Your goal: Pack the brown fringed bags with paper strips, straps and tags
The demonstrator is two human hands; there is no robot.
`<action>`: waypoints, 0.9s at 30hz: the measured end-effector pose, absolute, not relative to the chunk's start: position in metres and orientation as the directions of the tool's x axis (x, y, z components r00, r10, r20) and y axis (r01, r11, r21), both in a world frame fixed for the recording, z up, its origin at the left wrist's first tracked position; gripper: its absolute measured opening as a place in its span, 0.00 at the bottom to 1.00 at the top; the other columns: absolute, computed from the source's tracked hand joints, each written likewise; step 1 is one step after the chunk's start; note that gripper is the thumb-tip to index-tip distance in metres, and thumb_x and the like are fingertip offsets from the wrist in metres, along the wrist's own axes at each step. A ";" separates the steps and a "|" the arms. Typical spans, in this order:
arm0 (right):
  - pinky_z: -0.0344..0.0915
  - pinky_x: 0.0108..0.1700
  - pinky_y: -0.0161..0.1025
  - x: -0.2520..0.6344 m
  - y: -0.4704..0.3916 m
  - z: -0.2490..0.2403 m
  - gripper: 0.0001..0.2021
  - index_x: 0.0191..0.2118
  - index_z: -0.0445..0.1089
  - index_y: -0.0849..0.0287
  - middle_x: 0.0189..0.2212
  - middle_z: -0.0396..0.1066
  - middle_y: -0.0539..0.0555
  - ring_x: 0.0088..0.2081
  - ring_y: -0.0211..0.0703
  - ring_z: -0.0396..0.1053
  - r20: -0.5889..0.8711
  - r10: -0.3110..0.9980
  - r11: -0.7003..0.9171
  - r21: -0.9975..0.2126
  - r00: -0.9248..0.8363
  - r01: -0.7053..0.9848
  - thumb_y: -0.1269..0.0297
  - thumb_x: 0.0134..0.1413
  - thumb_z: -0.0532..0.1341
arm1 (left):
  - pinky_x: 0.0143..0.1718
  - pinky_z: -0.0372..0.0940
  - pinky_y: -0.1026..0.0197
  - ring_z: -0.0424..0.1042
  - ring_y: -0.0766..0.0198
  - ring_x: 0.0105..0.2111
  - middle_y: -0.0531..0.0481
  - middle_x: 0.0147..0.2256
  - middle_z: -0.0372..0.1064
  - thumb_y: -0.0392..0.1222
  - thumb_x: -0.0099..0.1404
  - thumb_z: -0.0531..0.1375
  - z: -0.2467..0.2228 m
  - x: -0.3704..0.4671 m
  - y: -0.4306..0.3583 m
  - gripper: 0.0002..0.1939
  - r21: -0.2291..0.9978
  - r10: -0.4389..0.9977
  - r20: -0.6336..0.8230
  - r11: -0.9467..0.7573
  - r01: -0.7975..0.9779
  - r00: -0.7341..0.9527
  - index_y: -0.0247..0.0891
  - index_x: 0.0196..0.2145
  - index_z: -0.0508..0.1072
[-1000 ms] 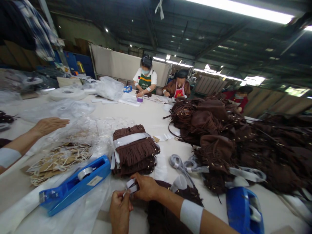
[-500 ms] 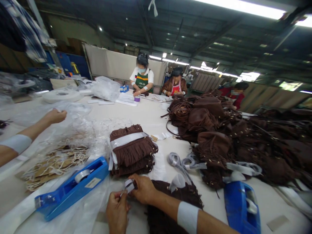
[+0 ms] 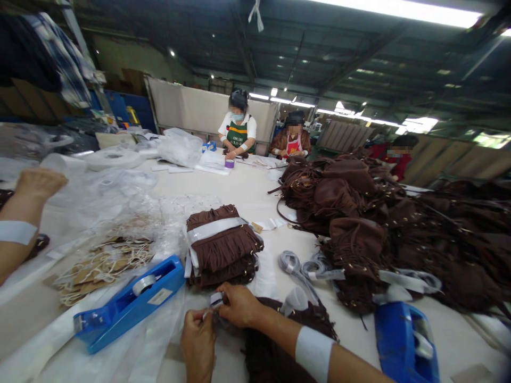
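Note:
Low in the middle, my right hand [image 3: 241, 307] is closed around a small bundle wrapped in a whitish strip [image 3: 216, 299]. Just below it, my left hand [image 3: 198, 340] pinches a thin whitish piece by its fingertips, close to that bundle. What is inside the wrapping is mostly hidden by my fingers. Under my right forearm lies a dark brown fringed bag [image 3: 267, 351], with a pale wrapped piece [image 3: 294, 301] on top of it. Right behind my hands sits a stack of folded brown fringed bags [image 3: 223, 247] with a pale band across the top.
Left stands a blue tape dispenser [image 3: 131, 303] beside corded brown tags [image 3: 107, 263] and clear plastic bags [image 3: 120, 186]. Coiled grey straps [image 3: 297, 263], a heap of brown bags [image 3: 339, 186] and another blue dispenser [image 3: 405, 340] are right. A co-worker's arm [image 3: 19, 218] reaches in from the left; others work across the table.
The view has shifted slightly, so most things sit a little further right. The co-worker's hand at the left has drawn back leftward. My hands stay together at the wrapped bundle.

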State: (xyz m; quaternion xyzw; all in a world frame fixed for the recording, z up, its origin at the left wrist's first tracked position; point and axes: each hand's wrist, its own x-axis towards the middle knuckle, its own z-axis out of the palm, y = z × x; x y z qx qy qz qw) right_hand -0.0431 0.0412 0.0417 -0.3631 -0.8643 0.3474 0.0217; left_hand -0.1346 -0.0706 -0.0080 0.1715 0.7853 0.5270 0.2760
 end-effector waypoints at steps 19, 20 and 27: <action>0.59 0.35 0.37 -0.049 0.038 0.045 0.20 0.47 0.71 0.58 0.35 0.77 0.55 0.38 0.50 0.74 -0.223 0.732 0.453 -0.547 -0.644 0.704 0.63 0.45 0.62 | 0.30 0.62 0.54 0.70 0.55 0.24 0.50 0.23 0.70 0.71 0.54 0.54 -0.003 -0.128 -0.069 0.28 0.893 0.554 -0.241 0.447 0.041 -0.797 0.41 0.30 0.69; 0.58 0.35 0.37 -0.048 0.038 0.045 0.20 0.47 0.71 0.58 0.35 0.77 0.56 0.38 0.50 0.74 -0.222 0.733 0.450 -0.552 -0.643 0.702 0.64 0.45 0.62 | 0.30 0.62 0.54 0.70 0.55 0.24 0.50 0.23 0.70 0.71 0.53 0.55 -0.003 -0.128 -0.069 0.29 0.897 0.565 -0.243 0.439 0.038 -0.788 0.41 0.31 0.69; 0.56 0.33 0.35 -0.045 0.045 0.038 0.19 0.45 0.72 0.58 0.34 0.76 0.53 0.35 0.45 0.71 -0.206 0.726 0.421 -0.621 -0.656 0.661 0.68 0.43 0.62 | 0.30 0.61 0.56 0.68 0.57 0.23 0.55 0.18 0.66 0.67 0.59 0.53 -0.010 -0.139 -0.079 0.28 0.945 0.727 -0.275 0.326 -0.036 -0.629 0.39 0.39 0.72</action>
